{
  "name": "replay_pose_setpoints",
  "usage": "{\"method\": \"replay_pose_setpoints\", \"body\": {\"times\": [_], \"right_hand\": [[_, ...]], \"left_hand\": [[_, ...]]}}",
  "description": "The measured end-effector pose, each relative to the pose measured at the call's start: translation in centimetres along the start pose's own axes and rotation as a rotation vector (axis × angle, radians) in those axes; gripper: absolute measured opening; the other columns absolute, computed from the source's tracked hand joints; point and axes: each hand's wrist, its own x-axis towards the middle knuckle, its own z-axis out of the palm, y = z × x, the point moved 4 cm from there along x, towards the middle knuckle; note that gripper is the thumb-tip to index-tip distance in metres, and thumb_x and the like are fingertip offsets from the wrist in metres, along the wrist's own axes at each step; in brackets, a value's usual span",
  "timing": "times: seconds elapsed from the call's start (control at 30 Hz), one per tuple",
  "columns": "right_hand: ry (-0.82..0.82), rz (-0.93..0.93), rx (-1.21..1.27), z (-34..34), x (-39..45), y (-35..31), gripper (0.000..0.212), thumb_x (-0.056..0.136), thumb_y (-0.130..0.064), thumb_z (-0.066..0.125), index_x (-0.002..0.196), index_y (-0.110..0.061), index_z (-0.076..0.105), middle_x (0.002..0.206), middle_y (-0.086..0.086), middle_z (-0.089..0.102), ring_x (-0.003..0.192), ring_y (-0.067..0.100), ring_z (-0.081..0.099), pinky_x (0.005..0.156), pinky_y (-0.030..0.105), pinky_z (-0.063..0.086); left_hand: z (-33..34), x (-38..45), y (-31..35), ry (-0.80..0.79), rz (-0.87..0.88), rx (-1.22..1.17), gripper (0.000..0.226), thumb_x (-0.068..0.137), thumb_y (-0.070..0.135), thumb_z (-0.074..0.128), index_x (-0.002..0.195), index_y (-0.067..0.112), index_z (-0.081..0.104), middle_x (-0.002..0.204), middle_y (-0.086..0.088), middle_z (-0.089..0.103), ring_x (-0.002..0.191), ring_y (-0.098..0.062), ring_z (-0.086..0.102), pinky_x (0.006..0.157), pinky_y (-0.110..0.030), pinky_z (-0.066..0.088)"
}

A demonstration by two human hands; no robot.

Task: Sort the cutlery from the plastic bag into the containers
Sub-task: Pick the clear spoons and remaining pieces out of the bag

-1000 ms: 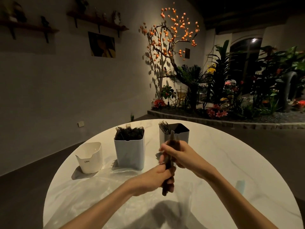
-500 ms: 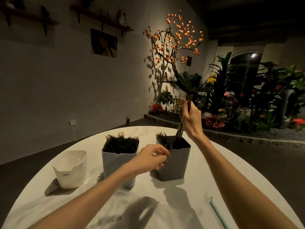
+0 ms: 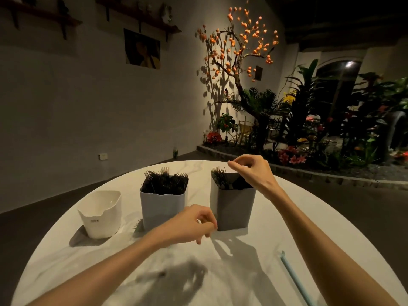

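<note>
Cutlery (image 3: 223, 181) in container (image 3: 234, 208), under right hand (image 3: 254, 171).

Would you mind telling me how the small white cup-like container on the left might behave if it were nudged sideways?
The small white cup-like container looks empty, so it is probably light and would likely slide on the smooth white marble table. Its thin, seemingly plastic wall may flex slightly. It is squat, so tipping seems unlikely.
</note>
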Motion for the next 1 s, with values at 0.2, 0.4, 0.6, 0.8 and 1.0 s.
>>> {"method": "replay_pose_setpoints", "body": {"times": [0.2, 0.4, 0.6, 0.8, 1.0], "right_hand": [[-0.685, 0.029, -0.024, 0.1, -13.1, -2.7, 0.026, 0.096, -0.039, 0.066, 0.098, -0.014, 0.073, 0.084, -0.005, 0.073, 0.064, 0.001, 0.064, 0.052, 0.013, 0.045], [-0.889, 0.109, -0.038, 0.7, -22.3, -1.5, 0.029, 0.099, -0.035, 0.063, 0.107, -0.010, 0.073, 0.087, -0.002, 0.074, 0.071, 0.013, 0.069, 0.063, 0.019, 0.055], [-0.749, -0.107, 0.043, 2.2, -26.0, -5.2, 0.024, 0.099, -0.034, 0.062, 0.120, -0.028, 0.073, 0.120, -0.017, 0.070, 0.109, 0.002, 0.065, 0.098, 0.019, 0.052], [-0.678, -0.336, -0.236, 4.6, -25.7, -7.7, 0.036, 0.094, -0.035, 0.068, 0.129, -0.034, 0.063, 0.135, -0.019, 0.061, 0.123, 0.002, 0.052, 0.107, 0.026, 0.044], [-0.826, -0.331, -0.277, 7.1, -26.3, -10.2, 0.025, 0.100, -0.026, 0.059, 0.123, -0.028, 0.069, 0.132, -0.013, 0.063, 0.114, 0.006, 0.057, 0.101, 0.028, 0.051]], "left_hand": [[6.6, -9.9, 1.7, -0.456, -0.063, 0.825, 0.069, 0.075, 0.088, 0.051, 0.090, 0.021, 0.060, 0.093, -0.001, 0.063, 0.089, -0.024, 0.058, 0.073, -0.039, 0.041], [6.9, -12.4, 0.8, -0.255, -0.019, 0.724, 0.024, 0.097, 0.039, 0.050, 0.097, 0.023, 0.067, 0.102, -0.002, 0.068, 0.088, -0.021, 0.058, 0.075, -0.032, 0.044], [1.1, -16.7, 1.8, 0.442, 0.124, 0.444, 0.040, 0.094, 0.040, 0.052, 0.061, 0.020, 0.042, 0.057, 0.004, 0.051, 0.059, -0.016, 0.051, 0.057, -0.038, 0.044], [-4.3, -22.0, 0.8, 0.770, 0.200, 0.401, 0.036, 0.094, 0.031, 0.060, 0.062, 0.019, 0.048, 0.050, 0.003, 0.048, 0.049, -0.017, 0.044, 0.051, -0.032, 0.036], [-7.1, -25.4, -2.6, 0.883, 0.171, 0.372, 0.032, 0.089, 0.043, 0.055, 0.065, 0.022, 0.056, 0.052, 0.008, 0.054, 0.048, -0.014, 0.052, 0.045, -0.033, 0.045]]}}
